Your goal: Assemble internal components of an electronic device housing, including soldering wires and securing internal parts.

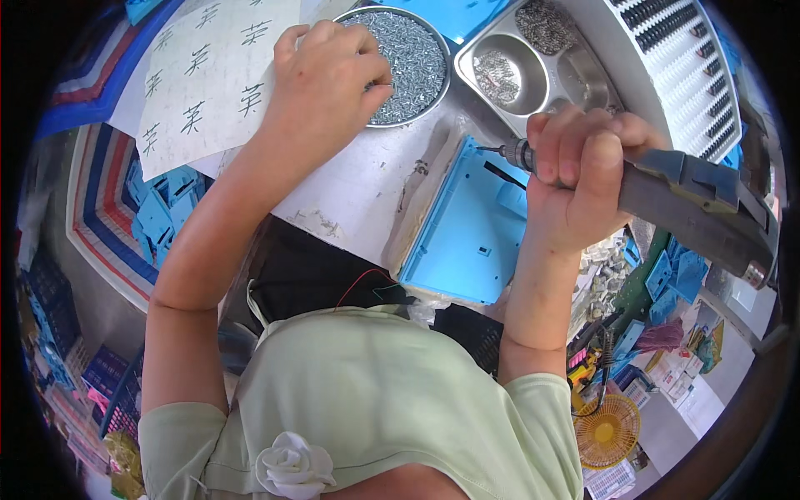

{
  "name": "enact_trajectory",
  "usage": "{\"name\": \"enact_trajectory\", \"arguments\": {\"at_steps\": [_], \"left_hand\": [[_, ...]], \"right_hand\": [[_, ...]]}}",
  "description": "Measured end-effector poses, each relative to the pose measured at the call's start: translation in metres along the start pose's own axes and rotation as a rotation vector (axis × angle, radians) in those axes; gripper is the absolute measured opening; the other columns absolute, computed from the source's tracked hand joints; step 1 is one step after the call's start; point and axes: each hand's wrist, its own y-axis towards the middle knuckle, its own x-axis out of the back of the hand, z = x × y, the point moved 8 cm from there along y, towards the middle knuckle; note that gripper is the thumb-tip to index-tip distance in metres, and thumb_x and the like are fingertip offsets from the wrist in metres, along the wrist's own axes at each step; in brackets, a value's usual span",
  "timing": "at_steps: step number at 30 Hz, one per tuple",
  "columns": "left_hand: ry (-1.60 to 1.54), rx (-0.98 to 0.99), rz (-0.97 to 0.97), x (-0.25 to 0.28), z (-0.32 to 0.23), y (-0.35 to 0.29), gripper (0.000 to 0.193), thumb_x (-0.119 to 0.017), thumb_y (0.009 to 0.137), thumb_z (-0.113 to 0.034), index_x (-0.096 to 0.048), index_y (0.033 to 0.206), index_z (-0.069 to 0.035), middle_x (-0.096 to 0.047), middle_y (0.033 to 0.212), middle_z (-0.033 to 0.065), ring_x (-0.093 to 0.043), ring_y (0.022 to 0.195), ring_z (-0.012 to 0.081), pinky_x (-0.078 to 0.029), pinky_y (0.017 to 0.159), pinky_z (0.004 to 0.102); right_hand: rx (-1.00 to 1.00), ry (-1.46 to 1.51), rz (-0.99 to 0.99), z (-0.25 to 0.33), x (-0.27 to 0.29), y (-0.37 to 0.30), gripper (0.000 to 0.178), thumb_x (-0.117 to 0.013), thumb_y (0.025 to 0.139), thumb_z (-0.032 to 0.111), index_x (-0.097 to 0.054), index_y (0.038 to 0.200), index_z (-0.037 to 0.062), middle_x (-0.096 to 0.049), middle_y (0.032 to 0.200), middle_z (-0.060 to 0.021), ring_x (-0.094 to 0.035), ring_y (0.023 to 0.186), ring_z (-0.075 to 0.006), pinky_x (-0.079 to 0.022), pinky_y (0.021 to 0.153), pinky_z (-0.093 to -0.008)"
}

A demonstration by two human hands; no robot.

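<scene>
My left hand [329,79] is at the left side of a round metal dish [448,73] heaped with small silvery screws [412,62]. Its fingers are curled and the thumb is bent in toward them; anything between the fingertips is hidden. My right hand [583,171] is wrapped round a dark grey electric screwdriver [692,204], held nearly level with its bit pointing left. The bit's tip is over the upper corner of a light blue plastic panel [450,242], which lies in front of me; I cannot tell whether they touch.
A metal compartment tray [583,79] holds small metal parts at the back. Right of it stands a white box [667,75] with rows of black pieces. A handwritten sheet [208,92] lies left. Blue plastic parts [162,212] fill a striped bag, and a yellow basket [607,429] sits lower right.
</scene>
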Motion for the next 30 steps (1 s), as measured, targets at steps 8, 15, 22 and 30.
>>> {"name": "enact_trajectory", "arguments": {"at_steps": [8, 15, 22, 30], "left_hand": [[-0.039, 0.024, -0.027, 0.000, 0.007, -0.003, 0.013, -0.075, 0.089, -0.024, -0.073, 0.086, -0.011, -0.068, 0.087, 0.0003, -0.061, 0.093, 0.0205, -0.036, 0.100, 0.0440], [0.027, -0.031, -0.063, -0.008, 0.002, 0.000, 0.013, -0.071, 0.092, -0.024, -0.069, 0.089, -0.012, -0.066, 0.085, 0.0016, -0.062, 0.091, 0.0229, -0.038, 0.095, 0.0454], [0.034, -0.014, -0.037, -0.005, 0.010, 0.004, 0.016, -0.070, 0.093, -0.025, -0.069, 0.087, -0.010, -0.066, 0.083, 0.0027, -0.062, 0.090, 0.0237, -0.039, 0.094, 0.0453], [-0.039, -0.006, -0.013, -0.001, 0.008, -0.002, 0.014, -0.072, 0.091, -0.022, -0.071, 0.087, -0.009, -0.068, 0.083, 0.0043, -0.063, 0.086, 0.0239, -0.042, 0.092, 0.0442]], "right_hand": [[-0.040, -0.092, -0.027, -0.010, -0.001, -0.007, 0.026, -0.071, 0.093, 0.001, -0.048, 0.107, 0.0017, -0.060, 0.070, -0.0106, -0.053, 0.053, -0.0125, -0.046, 0.049, -0.0268], [-0.091, -0.388, 0.010, -0.009, -0.008, -0.007, 0.016, -0.056, 0.097, -0.003, -0.047, 0.104, 0.0087, -0.046, 0.066, -0.0032, -0.044, 0.054, -0.0128, -0.046, 0.053, -0.0332], [-0.018, -0.210, 0.065, 0.005, -0.005, -0.003, 0.011, -0.059, 0.101, 0.007, -0.050, 0.106, 0.0092, -0.045, 0.065, -0.0008, -0.044, 0.054, -0.0125, -0.051, 0.060, -0.0362], [-0.043, -0.213, 0.065, -0.006, -0.005, -0.008, 0.014, -0.060, 0.101, 0.009, -0.050, 0.111, 0.0085, -0.045, 0.066, -0.0018, -0.043, 0.054, -0.0126, -0.050, 0.060, -0.0357]]}}
